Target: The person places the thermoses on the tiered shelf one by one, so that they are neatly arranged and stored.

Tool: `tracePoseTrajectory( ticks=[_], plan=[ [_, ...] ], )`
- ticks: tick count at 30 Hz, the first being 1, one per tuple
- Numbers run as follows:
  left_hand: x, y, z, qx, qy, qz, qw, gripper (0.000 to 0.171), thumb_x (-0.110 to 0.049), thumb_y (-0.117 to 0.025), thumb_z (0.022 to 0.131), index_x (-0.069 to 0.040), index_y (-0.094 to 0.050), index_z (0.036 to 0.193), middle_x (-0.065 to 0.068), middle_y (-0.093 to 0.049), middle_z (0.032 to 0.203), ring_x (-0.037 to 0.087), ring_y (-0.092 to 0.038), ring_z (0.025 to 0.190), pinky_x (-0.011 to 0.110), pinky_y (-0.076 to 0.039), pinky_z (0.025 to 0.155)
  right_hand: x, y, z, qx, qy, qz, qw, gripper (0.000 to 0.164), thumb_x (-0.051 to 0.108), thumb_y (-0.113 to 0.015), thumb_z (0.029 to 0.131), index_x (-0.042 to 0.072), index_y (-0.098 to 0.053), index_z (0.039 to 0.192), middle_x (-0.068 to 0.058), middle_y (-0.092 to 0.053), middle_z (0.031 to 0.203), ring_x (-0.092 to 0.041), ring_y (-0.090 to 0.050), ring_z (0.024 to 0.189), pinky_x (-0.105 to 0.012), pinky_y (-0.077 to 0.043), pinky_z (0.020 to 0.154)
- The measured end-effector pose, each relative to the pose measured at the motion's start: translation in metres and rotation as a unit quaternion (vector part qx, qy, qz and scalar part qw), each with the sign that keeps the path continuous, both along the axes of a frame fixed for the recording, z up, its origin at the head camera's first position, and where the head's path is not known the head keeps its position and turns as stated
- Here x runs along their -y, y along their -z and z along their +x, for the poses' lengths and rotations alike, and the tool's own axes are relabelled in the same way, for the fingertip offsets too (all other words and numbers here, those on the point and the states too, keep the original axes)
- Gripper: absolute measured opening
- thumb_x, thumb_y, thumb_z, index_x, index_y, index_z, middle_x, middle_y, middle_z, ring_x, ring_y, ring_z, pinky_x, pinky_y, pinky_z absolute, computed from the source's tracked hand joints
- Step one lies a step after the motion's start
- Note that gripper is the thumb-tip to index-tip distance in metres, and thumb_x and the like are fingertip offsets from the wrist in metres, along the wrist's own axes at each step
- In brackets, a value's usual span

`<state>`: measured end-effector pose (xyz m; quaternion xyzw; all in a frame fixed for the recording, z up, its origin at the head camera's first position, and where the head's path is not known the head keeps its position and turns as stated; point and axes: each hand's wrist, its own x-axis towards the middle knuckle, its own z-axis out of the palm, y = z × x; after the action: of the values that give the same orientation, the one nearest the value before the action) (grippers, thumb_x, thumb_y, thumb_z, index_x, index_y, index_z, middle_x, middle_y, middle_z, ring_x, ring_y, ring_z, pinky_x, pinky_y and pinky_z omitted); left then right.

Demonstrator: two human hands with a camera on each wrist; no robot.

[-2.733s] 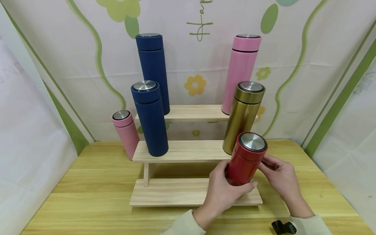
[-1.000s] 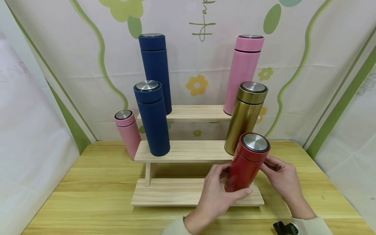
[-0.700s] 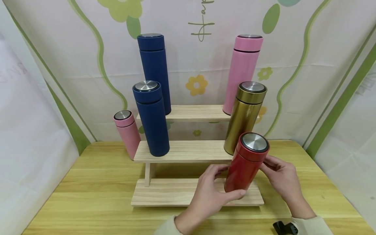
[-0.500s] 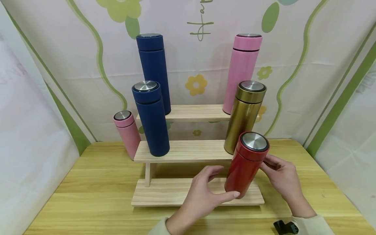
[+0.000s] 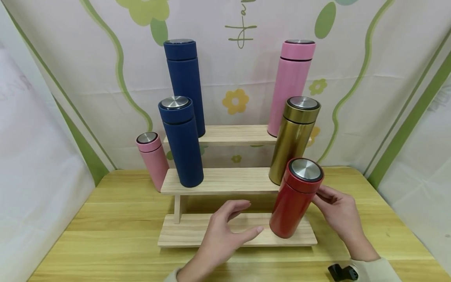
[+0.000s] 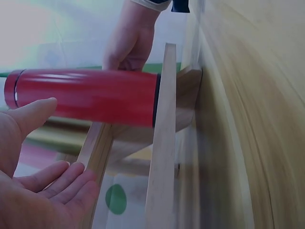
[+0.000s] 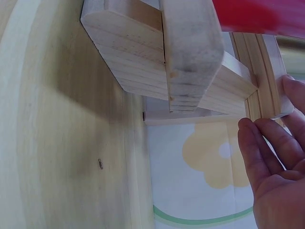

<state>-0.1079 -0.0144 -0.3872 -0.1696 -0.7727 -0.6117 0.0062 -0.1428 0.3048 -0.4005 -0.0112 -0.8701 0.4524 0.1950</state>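
A red vacuum flask (image 5: 292, 205) with a steel-topped lid stands on the right end of the lowest step of a three-step wooden display stand (image 5: 229, 181). My left hand (image 5: 218, 237) is left of the flask, apart from it, with thumb and fingers spread. In the left wrist view, that hand (image 6: 45, 186) holds nothing. Beyond the flask, my right hand (image 5: 340, 217) is at the right end of the middle step, partly hidden in the head view. The right wrist view has this hand's fingers (image 7: 252, 148) around that step's end.
A gold flask (image 5: 294, 141) and a blue flask (image 5: 183, 152) occupy the middle step. Another blue flask (image 5: 184, 86) and a tall pink flask (image 5: 292, 90) stand on the top step. A short pink flask (image 5: 154, 166) is left of the stand on the wooden table (image 5: 116, 235).
My left hand has let go of the red flask and drawn away to the left. The flask has come down onto the lowest step. My right hand has stayed in place.
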Motion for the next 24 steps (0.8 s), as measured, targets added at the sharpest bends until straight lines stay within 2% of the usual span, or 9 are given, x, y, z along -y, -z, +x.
tracePoseTrajectory(
  ticks=[8,16,24],
  plan=[
    [0.023,-0.002,0.003,0.007,-0.036,-0.005,0.9993,0.05,-0.034,-0.092,0.081,-0.03,-0.069,0.126,-0.014,-0.071,0.127,0.011,-0.066,0.126,0.039,-0.05,0.115,-0.001,0.0,0.001,0.002,0.0,0.001,1.0,0.037,0.028,-0.078,0.097,0.011,-0.076,0.129,0.035,-0.071,0.098,0.02,-0.065,0.092,-0.007,-0.055,0.076],
    [0.044,0.001,0.008,0.009,-0.089,-0.02,0.9958,0.05,-0.031,-0.095,0.078,-0.032,-0.071,0.121,-0.015,-0.073,0.123,0.01,-0.067,0.124,0.035,-0.052,0.112,0.0,0.0,0.0,-0.002,0.004,0.003,1.0,0.037,0.027,-0.078,0.097,0.009,-0.076,0.129,0.036,-0.069,0.098,0.022,-0.063,0.091,-0.006,-0.055,0.075],
    [0.06,0.0,0.01,0.0,-0.117,-0.023,0.9929,0.049,-0.026,-0.096,0.077,-0.029,-0.072,0.12,-0.014,-0.073,0.121,0.013,-0.069,0.122,0.034,-0.053,0.111,0.001,-0.001,0.0,-0.003,0.002,0.001,1.0,0.038,0.027,-0.078,0.097,0.006,-0.075,0.129,0.037,-0.069,0.097,0.022,-0.063,0.09,-0.006,-0.055,0.075]
  ],
)
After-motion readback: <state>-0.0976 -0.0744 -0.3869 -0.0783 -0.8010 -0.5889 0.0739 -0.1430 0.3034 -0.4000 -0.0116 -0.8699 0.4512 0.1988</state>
